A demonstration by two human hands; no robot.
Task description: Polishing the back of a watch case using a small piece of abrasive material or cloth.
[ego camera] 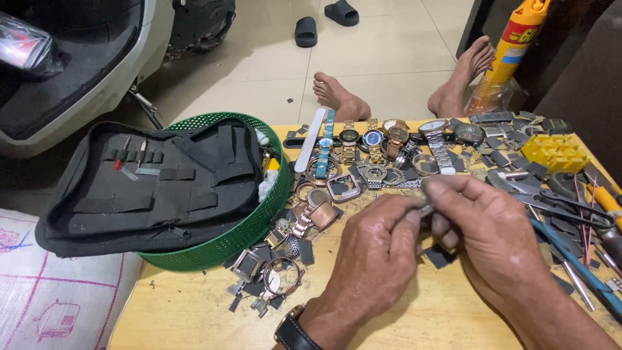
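Over a low wooden table [194,311], my left hand [376,259] and my right hand [492,227] meet, both pinching a small metal watch part [426,209] between thumbs and fingertips. A black watch is strapped on my left wrist [291,334]. Just beyond my hands lie several wristwatches [382,139] in a row, with loose watch cases, bezels and rings [337,185]. More cases and dark flat pieces [272,269] lie to the left of my left hand.
A green plastic basket [240,233] holds an open black tool pouch [149,181] at the left. Pliers, tweezers [570,207] and a yellow block [554,152] lie at right. A spray can [512,52], a person's bare feet [340,97], sandals and a scooter sit beyond the table.
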